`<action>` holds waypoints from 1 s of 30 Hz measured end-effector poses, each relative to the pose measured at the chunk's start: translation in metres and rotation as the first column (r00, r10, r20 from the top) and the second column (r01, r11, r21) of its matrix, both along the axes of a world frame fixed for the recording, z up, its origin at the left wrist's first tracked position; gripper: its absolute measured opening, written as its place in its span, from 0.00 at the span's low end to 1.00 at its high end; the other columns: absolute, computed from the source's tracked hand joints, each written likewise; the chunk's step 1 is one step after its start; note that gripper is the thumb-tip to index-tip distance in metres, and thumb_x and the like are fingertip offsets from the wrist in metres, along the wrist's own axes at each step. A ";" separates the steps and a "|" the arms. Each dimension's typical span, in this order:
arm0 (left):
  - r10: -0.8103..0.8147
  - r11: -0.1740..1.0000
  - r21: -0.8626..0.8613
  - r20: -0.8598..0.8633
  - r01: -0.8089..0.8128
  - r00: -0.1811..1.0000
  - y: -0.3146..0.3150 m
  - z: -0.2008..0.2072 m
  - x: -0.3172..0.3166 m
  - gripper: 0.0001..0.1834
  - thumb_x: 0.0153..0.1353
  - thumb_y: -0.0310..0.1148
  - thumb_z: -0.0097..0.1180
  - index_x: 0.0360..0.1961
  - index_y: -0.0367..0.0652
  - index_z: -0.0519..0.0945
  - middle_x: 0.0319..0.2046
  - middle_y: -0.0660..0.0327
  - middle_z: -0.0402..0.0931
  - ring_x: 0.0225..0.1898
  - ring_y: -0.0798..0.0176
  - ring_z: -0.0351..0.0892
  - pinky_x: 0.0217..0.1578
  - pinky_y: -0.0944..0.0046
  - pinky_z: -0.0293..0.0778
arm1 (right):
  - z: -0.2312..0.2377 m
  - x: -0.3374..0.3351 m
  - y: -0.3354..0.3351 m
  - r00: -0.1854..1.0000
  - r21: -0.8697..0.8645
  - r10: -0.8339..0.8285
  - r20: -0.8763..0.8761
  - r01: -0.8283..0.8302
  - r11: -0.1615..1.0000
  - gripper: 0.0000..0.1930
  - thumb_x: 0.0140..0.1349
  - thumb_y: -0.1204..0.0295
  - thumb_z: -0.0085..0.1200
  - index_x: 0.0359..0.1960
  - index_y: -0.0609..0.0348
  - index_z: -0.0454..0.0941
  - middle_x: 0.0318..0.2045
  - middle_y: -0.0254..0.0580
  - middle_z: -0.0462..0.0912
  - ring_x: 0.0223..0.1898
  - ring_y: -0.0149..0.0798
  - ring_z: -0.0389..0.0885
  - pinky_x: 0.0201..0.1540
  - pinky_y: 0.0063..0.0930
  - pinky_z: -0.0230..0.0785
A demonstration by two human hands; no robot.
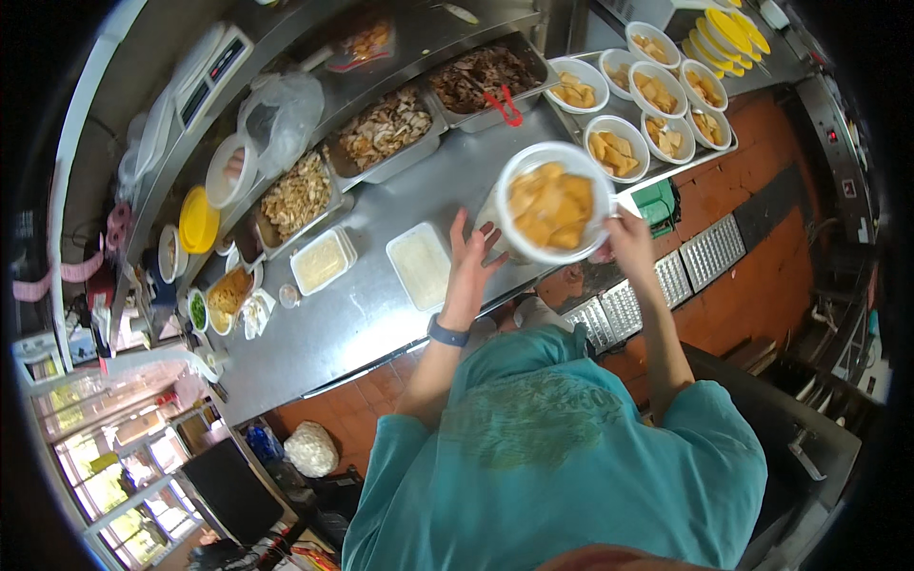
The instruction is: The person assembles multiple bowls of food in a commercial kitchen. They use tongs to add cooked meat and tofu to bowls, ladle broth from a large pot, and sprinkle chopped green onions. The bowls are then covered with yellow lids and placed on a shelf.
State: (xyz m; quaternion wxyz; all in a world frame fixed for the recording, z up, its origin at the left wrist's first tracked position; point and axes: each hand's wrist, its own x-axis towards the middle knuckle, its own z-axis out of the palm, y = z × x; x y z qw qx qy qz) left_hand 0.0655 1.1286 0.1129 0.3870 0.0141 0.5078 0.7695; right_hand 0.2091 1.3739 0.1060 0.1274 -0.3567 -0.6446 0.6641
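Right fingers (617,226) gripping white bowl (546,150) at its four o'clock, golden chips (550,205) inside, left fingers (459,228) spread near eight o'clock

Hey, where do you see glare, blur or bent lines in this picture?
Head view: glare whitens the steel counter; head view: the windows at lower left look overexposed; head view: the bowl in the right hand looks slightly soft, perhaps from motion; head view: the pale frame at far left bows.
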 end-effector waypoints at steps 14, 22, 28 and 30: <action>0.306 0.932 0.118 0.252 -0.343 0.918 -0.109 -0.041 -0.030 0.31 0.70 0.37 0.57 0.69 0.36 0.64 0.64 0.55 0.71 0.64 0.58 0.71 0.64 0.58 0.68 | -0.042 -0.324 0.057 0.765 0.692 -0.082 0.638 -0.524 0.495 0.35 0.59 0.51 0.61 0.60 0.66 0.71 0.50 0.62 0.81 0.56 0.56 0.81 0.55 0.47 0.76; 0.302 0.943 0.070 0.227 -0.325 0.926 -0.105 -0.042 -0.004 0.30 0.72 0.39 0.53 0.70 0.37 0.63 0.65 0.54 0.70 0.66 0.57 0.70 0.67 0.58 0.64 | -0.010 -0.310 0.054 0.701 0.694 -0.061 0.711 -0.685 0.224 0.33 0.64 0.45 0.56 0.49 0.70 0.75 0.45 0.57 0.86 0.50 0.53 0.86 0.52 0.44 0.78; 0.338 0.925 0.103 0.217 -0.366 0.916 -0.053 -0.046 -0.012 0.32 0.71 0.39 0.55 0.70 0.38 0.62 0.66 0.55 0.68 0.66 0.57 0.70 0.66 0.57 0.65 | -0.036 -0.335 0.056 0.664 0.639 0.112 0.739 -0.744 0.194 0.21 0.68 0.56 0.52 0.51 0.61 0.82 0.46 0.51 0.86 0.49 0.53 0.86 0.50 0.46 0.79; 0.353 0.911 0.132 0.238 -0.390 0.905 -0.035 -0.051 -0.017 0.32 0.71 0.39 0.55 0.70 0.38 0.62 0.66 0.55 0.68 0.66 0.57 0.69 0.67 0.57 0.65 | -0.045 -0.331 0.072 0.676 0.662 0.114 0.728 -0.736 0.140 0.19 0.67 0.60 0.51 0.49 0.62 0.82 0.44 0.54 0.87 0.47 0.54 0.86 0.49 0.47 0.79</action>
